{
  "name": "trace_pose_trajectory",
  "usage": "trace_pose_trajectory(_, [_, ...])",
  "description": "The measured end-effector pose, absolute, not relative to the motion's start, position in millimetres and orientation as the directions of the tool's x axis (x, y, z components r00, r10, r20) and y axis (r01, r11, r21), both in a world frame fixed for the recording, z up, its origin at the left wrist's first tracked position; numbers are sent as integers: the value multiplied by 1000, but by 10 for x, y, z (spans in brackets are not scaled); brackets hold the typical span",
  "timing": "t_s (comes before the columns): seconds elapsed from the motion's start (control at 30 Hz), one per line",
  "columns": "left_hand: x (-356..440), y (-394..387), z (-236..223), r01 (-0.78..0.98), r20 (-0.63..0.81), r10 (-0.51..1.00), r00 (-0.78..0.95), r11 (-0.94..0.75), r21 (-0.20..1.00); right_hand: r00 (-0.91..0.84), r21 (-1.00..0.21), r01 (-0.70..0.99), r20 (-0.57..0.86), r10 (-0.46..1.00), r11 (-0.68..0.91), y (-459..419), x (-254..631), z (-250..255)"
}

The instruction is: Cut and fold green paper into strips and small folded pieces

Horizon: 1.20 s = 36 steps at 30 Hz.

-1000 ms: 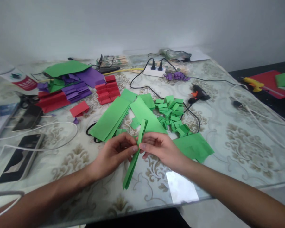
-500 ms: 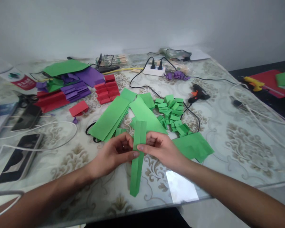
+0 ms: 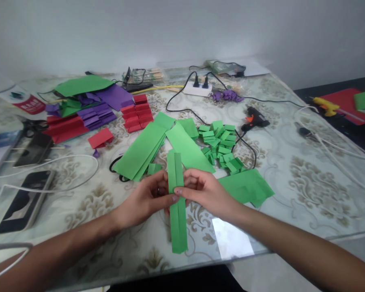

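A long folded strip of green paper (image 3: 178, 227) stands lengthwise between my hands, with a crease running down it. My left hand (image 3: 152, 196) pinches it from the left, thumb on the front. From the other side my right hand (image 3: 202, 188) grips it too, its thumb almost meeting the left one. Fingers behind the strip are partly hidden. Just beyond lie a stack of green paper sheets (image 3: 142, 148), another green sheet (image 3: 190, 148) and a heap of small folded green pieces (image 3: 220, 142). A folded green sheet (image 3: 246, 186) rests beside my right wrist.
Red folded paper (image 3: 136, 115) and purple folded paper (image 3: 97, 115) lie at the back left. A black glue gun (image 3: 255, 118) and a white power strip (image 3: 197, 89) with cords sit farther back. A phone (image 3: 26, 202) and white cable are at left; a yellow glue gun (image 3: 325, 106) at right.
The green strip has turned slightly in my hands: its top has shifted left and its lower end right. Both hands keep their hold in nearly the same place.
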State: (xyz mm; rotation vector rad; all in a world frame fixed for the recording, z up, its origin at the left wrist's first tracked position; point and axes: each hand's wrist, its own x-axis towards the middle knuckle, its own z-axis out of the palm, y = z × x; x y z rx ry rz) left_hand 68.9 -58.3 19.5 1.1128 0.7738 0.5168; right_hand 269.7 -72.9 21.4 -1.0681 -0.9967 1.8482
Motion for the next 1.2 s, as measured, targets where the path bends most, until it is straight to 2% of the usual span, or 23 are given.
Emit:
trace_pose_trajectory(0.17, [706,-606,202,15,-292,736,610,358,934,-338,-908,-204,-285,897,-365,-741,2695,208])
trace_pose_trajectory(0.33, [730,-640,204,32,-344,687,640,423,906,-262,-930,-202,-251,932,-307,-750,2680,188])
trace_pose_trajectory(0.47, [729,-626,193,79,-380,668,640,435,897,-257,-921,-208,-275,927,-331,-755,2675,185])
trace_pose_trajectory(0.6, [729,-608,196,84,-370,686,626,413,907,-324,-912,-195,-288,901,-361,-755,2682,192])
trace_pose_trajectory(0.73, [696,-620,213,-1,-308,749,586,381,925,-311,-905,-201,-305,900,-375,-736,2698,211])
trace_pose_trajectory(0.83, [643,-630,217,-116,-197,778,596,327,938,-338,-873,-249,-329,882,-420,-715,2715,223])
trace_pose_trajectory(0.93, [601,-631,199,-145,-84,758,647,230,962,-350,-839,-286,-358,866,-463,-701,2732,210])
trace_pose_trajectory(1.07, [578,-619,181,-15,-1,738,675,14,1000,-321,-833,-292,-379,868,-471,-702,2741,172])
trace_pose_trajectory(1.2, [567,-579,195,118,40,691,721,-180,976,-343,-828,-304,-366,865,-471,-723,2727,182])
